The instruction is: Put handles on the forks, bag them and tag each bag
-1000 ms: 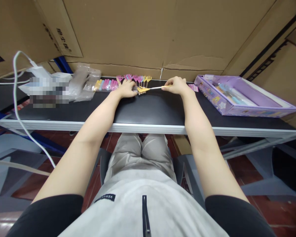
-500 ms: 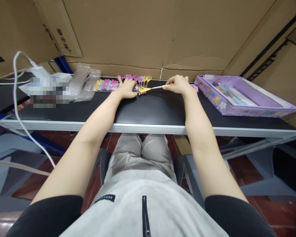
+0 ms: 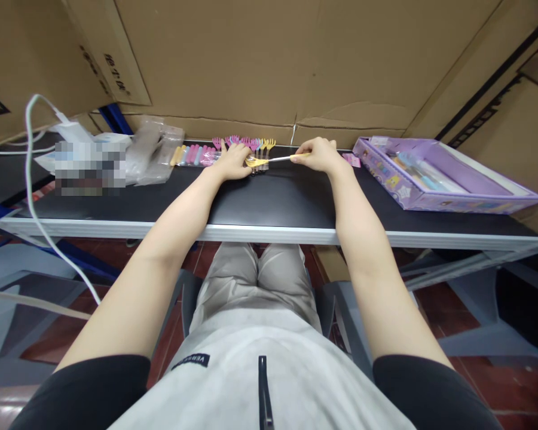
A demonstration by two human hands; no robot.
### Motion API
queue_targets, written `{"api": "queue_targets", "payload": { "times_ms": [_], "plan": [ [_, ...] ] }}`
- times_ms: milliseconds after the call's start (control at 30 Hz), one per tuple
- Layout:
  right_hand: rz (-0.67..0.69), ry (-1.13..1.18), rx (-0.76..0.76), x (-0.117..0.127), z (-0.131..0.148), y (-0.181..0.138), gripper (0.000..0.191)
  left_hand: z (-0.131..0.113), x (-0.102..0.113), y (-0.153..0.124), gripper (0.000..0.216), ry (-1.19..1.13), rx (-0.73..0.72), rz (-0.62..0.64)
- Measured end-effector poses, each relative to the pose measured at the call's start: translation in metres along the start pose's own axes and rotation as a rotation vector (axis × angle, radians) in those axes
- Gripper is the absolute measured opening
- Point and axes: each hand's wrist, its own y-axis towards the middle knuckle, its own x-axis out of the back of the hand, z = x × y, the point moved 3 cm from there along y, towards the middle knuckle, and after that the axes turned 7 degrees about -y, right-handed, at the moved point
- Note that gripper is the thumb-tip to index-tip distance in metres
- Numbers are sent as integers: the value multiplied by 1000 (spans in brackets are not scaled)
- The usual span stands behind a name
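Clock's centred mid-view, so at 9:30 there's a white looped cable (image 3: 29,149), then crinkly clear plastic bags (image 3: 150,158) at 10. Next to those, a row of pink, blue and yellow handles (image 3: 196,155) on the black tabletop (image 3: 269,203). At 11, the left hand (image 3: 232,162) lies palm-down by the row's claw-shaped heads (image 3: 251,143); can't tell if it's gripping anything. At 12 is a thin silver-and-yellow claw-ended stick (image 3: 280,159), claw right by the left fingertips, its yellow handle pinched in the right hand (image 3: 318,156) at 1. Small pink card (image 3: 352,160) at 2, open purple cardboard box (image 3: 464,202) around 2:30.
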Motion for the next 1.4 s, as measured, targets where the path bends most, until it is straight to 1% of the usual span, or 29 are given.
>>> {"api": "queue_targets", "payload": {
  "times_ms": [100, 267, 433, 633, 733, 900, 1033, 1167, 1267, 1400],
  "plan": [
    [12, 16, -4, 0, 4, -1, 42, -1, -1, 1, 44, -3, -10, -6],
    [26, 50, -17, 1, 10, -4, 41, -5, -1, 1, 44, 7, -14, -4],
    [48, 83, -9, 1, 11, -5, 48, -8, 0, 0, 43, 25, -3, 16],
    [73, 76, 16, 3, 16, -7, 43, -8, 0, -1, 42, 23, -15, 26],
    [79, 75, 12, 4, 19, -8, 41, -7, 1, -1, 50, 1, -24, 31],
    [70, 73, -10, 6, 18, -9, 44, 2, 7, -3, 77, -44, 5, 19],
    [70, 47, -26, 5, 17, -9, 44, 10, 11, -5, 82, -36, 83, 11],
    [55, 64, 1, 2, 15, -7, 45, 13, 12, -5, 75, -9, 137, 5],
    [46, 79, 2, 1, 13, -6, 43, 12, 12, -4, 62, -3, 120, -5],
    [30, 71, -34, 1, 10, -4, 36, 10, 14, -4, 48, 6, 120, -4]
  ]
}}
